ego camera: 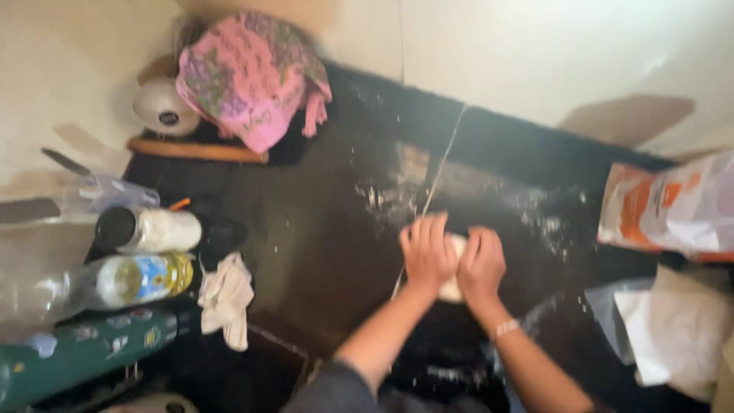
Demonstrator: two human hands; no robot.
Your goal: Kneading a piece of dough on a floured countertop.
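Right now, from the head view, your left hand (427,256) and right hand (482,264) press side by side on a pale lump of dough (454,268) on the dark, flour-dusted tabletop (329,229), fingers together and flat over it. Bottles (145,279) lie far left.

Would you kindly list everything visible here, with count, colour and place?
Pale dough lump: one, off-white, between both hands.
Dark floured countertop: one, black, centre.
Pink patterned cloth: one, top left.
Wooden rolling pin: one, brown, under the cloth.
Clear oil bottle: one, yellowish, left.
Crumpled white rag: one, beside the bottles.
Orange-and-white bag: one, right edge.
Left hand: on dough.
Right hand: on dough.
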